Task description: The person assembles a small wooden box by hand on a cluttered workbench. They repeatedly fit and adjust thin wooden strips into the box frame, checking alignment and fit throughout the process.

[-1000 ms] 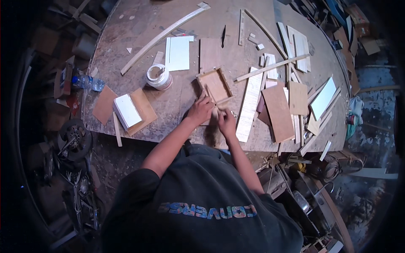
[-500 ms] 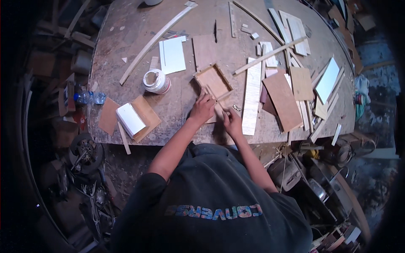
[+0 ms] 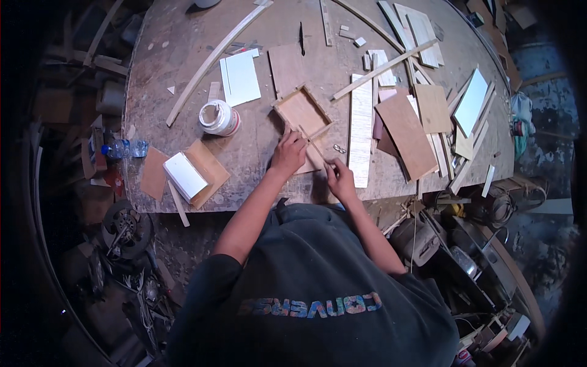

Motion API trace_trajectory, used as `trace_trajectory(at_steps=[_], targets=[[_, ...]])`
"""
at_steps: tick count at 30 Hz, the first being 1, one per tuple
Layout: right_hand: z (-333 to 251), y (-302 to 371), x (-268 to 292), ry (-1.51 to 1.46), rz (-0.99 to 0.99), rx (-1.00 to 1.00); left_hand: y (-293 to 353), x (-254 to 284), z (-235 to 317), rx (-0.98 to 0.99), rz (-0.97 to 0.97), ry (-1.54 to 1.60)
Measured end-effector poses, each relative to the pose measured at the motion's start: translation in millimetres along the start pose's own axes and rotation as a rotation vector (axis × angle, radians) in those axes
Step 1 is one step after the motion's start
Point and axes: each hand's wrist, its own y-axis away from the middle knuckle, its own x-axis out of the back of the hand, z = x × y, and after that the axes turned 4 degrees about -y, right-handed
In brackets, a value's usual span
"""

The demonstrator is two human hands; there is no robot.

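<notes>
A shallow wooden box frame [image 3: 304, 110] with a thin base lies on the workbench in front of me. At its near edge, a thin wooden strip [image 3: 316, 150] runs slantwise between my hands. My left hand [image 3: 290, 153] has its fingers closed on the far part of this strip, next to the frame's near corner. Farther down, my right hand [image 3: 340, 180] pinches the strip's near end. Fingers cover parts of the strip, and a flat pale board lies partly hidden beneath it.
A white glue tub [image 3: 220, 118] stands open left of the frame. A white-faced block [image 3: 185, 174] rests on brown boards at the left, near a plastic bottle [image 3: 125, 148]. Right of my hands lie a long whitish board [image 3: 359, 137], a brown panel [image 3: 406, 134] and several strips.
The whole view has shifted slightly, with the bench things sitting a little farther left. Both hands keep nearly the same hold on the strip beside the frame.
</notes>
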Motion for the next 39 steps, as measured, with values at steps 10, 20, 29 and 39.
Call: trace_trajectory(at_steps=[10,20,29,39], targets=[[3.6,4.9,5.6,0.024,-0.053,-0.042,-0.7,1.0,0.3,0.027,-0.051,0.042],[7.6,-12.6,-7.9,0.002,-0.022,-0.040,-3.0,-0.7,2.0,0.004,0.006,-0.004],[-3.6,-17.9,0.4,0.002,-0.054,-0.050,-6.8,5.1,2.9,-0.005,-0.026,0.006],[-8.6,-6.7,9.0,0.035,-0.105,-0.101,-6.1,0.4,-1.2,-0.032,-0.016,-0.016]])
